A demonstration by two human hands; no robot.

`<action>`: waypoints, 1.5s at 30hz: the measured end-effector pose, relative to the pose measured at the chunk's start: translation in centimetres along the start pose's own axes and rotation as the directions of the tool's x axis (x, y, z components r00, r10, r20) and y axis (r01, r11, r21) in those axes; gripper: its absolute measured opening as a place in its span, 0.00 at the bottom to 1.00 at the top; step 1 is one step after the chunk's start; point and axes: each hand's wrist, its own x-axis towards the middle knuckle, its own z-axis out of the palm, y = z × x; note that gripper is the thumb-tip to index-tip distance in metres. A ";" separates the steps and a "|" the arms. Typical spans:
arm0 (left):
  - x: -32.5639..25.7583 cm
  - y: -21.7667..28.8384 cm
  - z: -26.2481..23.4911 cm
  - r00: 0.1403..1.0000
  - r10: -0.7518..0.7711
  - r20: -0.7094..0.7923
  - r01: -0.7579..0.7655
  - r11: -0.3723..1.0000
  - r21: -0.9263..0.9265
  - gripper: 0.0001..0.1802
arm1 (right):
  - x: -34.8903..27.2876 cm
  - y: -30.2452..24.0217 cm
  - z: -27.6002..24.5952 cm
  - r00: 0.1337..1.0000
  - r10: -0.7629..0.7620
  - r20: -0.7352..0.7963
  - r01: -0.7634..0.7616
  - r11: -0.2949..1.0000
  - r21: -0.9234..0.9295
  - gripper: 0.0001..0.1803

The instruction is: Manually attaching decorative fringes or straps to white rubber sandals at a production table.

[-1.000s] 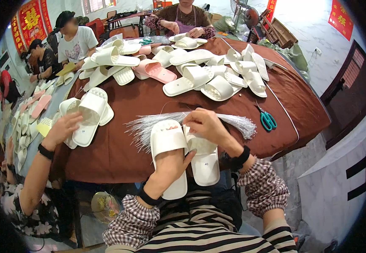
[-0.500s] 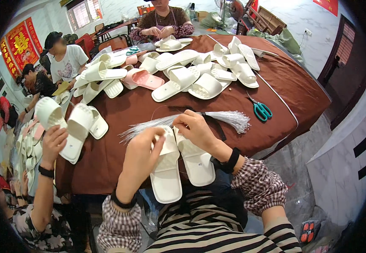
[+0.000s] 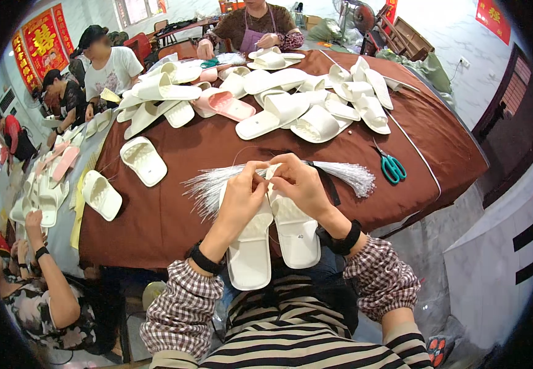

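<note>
Pair in work: two cream slide slippers, side by side at the near edge of the bench [image 3: 174, 237]; left slipper [image 3: 249, 264] and right slipper [image 3: 299, 243] both have their heels toward me.
Left hand [image 3: 237, 198]: over the left slipper's toe end, fingers drawn narrow, fingertips meeting those of the other hand; I cannot tell whether anything is pinched.
Right hand [image 3: 303, 190]: over the right slipper's toe end, fingers bent and narrow; here too I cannot tell what, if anything, the fingertips hold.
Wire bundle [image 3: 347, 176]: thin white strands, lying left to right just beyond the pair, partly hidden by both hands.
Black strap [image 3: 330, 186]: across the bundle's right part.
Scissors [image 3: 393, 169]: teal handles, right of the bundle, blades pointing far.
Loose slippers, left: one cream slipper [image 3: 143, 161] on the brown cloth; another cream slipper [image 3: 102, 195] nearer, by the bench's left edge.
Slipper pile [image 3: 279, 114]: mostly cream, far side, with a pink slipper [image 3: 232, 106] among them.
Co-worker [image 3: 257, 31]: seated at the far side, purple apron.
</note>
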 end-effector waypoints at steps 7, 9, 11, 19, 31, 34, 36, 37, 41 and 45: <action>-0.6 0.3 -0.2 0.998 0.002 -0.064 0.009 0.986 0.165 0.07 | 0.1 1.1 -0.5 0.994 0.052 0.097 -0.067 0.986 0.155 0.18; -0.6 0.2 -0.3 0.996 0.037 -0.080 -0.023 0.986 0.165 0.06 | 0.3 1.5 -0.6 0.993 0.045 0.110 -0.071 0.969 0.236 0.17; -0.5 0.0 -0.3 0.996 0.024 -0.086 -0.012 0.989 0.145 0.06 | 0.4 1.8 -0.6 0.993 0.030 0.118 -0.064 0.953 0.296 0.17; -0.7 -1.0 0.1 0.985 0.150 -0.088 -0.129 0.970 0.208 0.06 | 0.1 1.4 -0.8 0.987 0.124 0.100 -0.152 0.919 0.363 0.16; -0.8 -1.0 0.4 0.981 0.172 -0.085 -0.140 0.944 0.298 0.02 | 0.1 1.3 -0.5 0.994 0.092 0.058 -0.103 0.965 0.240 0.16; -0.8 -1.1 0.5 0.980 0.180 -0.089 -0.145 0.941 0.307 0.03 | 0.1 1.3 -0.5 0.994 0.086 0.060 -0.098 0.966 0.238 0.16; -0.8 -1.1 0.5 0.977 0.193 -0.092 -0.157 0.940 0.304 0.03 | 0.1 1.3 -0.5 0.995 0.075 0.059 -0.087 0.968 0.236 0.16; -0.8 -1.1 0.5 0.980 0.180 -0.086 -0.145 0.937 0.318 0.03 | 0.1 1.3 -0.5 0.995 0.071 0.064 -0.084 0.968 0.237 0.16; -0.8 -1.0 0.4 0.981 0.178 -0.083 -0.142 0.936 0.322 0.03 | 0.1 1.3 -0.5 0.994 0.087 0.063 -0.099 0.967 0.236 0.16; -0.9 -0.9 0.4 0.981 0.177 -0.080 -0.143 0.935 0.323 0.03 | 0.1 1.4 -0.5 0.996 0.069 0.059 -0.080 0.970 0.231 0.16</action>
